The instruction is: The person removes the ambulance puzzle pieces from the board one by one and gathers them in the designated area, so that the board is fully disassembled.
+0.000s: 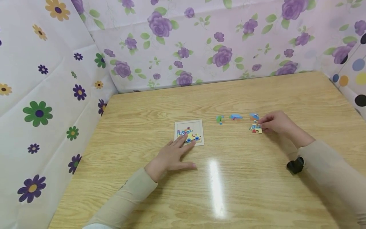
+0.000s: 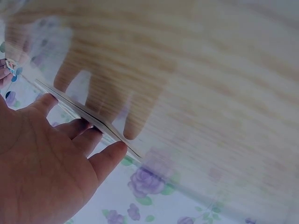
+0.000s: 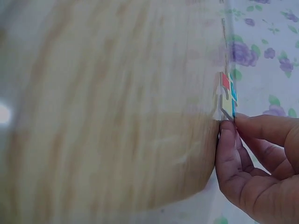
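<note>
In the head view my left hand (image 1: pixel 172 156) rests palm down with its fingertips on a small puzzle board (image 1: pixel 201 127). The board has a pale frame and a partly filled picture of a yellow vehicle. The left wrist view shows the fingers spread along the board's edge (image 2: pixel 110 126). Off to the right, my right hand (image 1: pixel 275 122) pinches a jigsaw piece (image 1: pixel 255 129) coloured yellow, red and blue between thumb and finger. That same piece (image 3: pixel 226 95) is tilted up from the tabletop in the right wrist view.
Loose pieces lie in a row beyond the board: a green one (image 1: pixel 220 119), a blue one (image 1: pixel 236 117) and a blue-orange one (image 1: pixel 254 116) close to the right hand. Flowered cloth (image 1: pixel 183 44) hangs behind the wooden table (image 1: pixel 143 108). A black strap (image 1: pixel 295 165) is at the right wrist.
</note>
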Tool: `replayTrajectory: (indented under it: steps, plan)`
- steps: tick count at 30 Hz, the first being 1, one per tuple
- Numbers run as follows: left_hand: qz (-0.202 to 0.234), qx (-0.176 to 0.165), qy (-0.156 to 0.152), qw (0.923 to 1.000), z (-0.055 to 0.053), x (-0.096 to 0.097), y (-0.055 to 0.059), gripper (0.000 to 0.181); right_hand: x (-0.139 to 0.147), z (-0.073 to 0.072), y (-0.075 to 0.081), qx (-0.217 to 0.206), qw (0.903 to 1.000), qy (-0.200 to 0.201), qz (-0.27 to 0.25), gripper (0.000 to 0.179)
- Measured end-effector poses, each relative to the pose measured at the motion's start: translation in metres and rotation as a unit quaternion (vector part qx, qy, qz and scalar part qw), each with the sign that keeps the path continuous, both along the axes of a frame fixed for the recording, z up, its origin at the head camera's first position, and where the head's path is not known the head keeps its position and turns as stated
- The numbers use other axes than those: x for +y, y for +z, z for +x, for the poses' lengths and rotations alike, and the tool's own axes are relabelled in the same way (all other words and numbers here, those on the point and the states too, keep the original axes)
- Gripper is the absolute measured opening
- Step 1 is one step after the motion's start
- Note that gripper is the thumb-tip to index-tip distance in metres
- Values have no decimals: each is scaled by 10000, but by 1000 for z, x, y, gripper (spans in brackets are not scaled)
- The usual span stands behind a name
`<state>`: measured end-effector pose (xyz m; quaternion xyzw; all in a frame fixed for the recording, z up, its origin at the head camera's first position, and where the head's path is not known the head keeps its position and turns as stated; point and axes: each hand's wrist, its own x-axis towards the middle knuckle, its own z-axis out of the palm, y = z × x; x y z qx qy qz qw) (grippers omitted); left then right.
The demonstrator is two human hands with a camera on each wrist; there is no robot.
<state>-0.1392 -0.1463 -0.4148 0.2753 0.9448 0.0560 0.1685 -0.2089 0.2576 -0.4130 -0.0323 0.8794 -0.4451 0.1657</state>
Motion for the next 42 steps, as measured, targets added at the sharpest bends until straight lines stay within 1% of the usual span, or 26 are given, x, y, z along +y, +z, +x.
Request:
replayTrajectory:
  steps: [6, 12, 19, 23, 26, 35, 39, 42]
  plan:
    - [-38, -14, 4, 10000, 0, 0, 1, 88, -1, 0, 2, 2, 9999, -19, 132, 25]
    - [-108, -33, 4, 9999, 0, 1, 2, 88, 0, 1, 1, -25, 9999, -42, 138, 25]
    - [-59, -43, 19, 10000, 1, 2, 5, 88, 2, 0, 0, -76, 9999, -106, 77, 25]
    - [-21, -72, 58, 10000, 2, 3, 7, 88, 1, 0, 2, 12, 9999, -61, 100, 25]
    - [-14, -62, 73, 10000, 3, 3, 6, 88, 1, 1, 3, 62, 9999, -20, 130, 24]
    - [-5, -85, 74, 9999, 2, 3, 4, 88, 1, 2, 3, -35, 9999, -20, 99, 25]
    - [-70, -89, 34, 9999, 1, 2, 3, 88, 1, 2, 7, 70, 9992, 45, 387, 27]
    - [-88, -158, 23, 9998, 1, 2, 4, 88, -1, 3, 11, 171, 9976, 14, 664, 30]
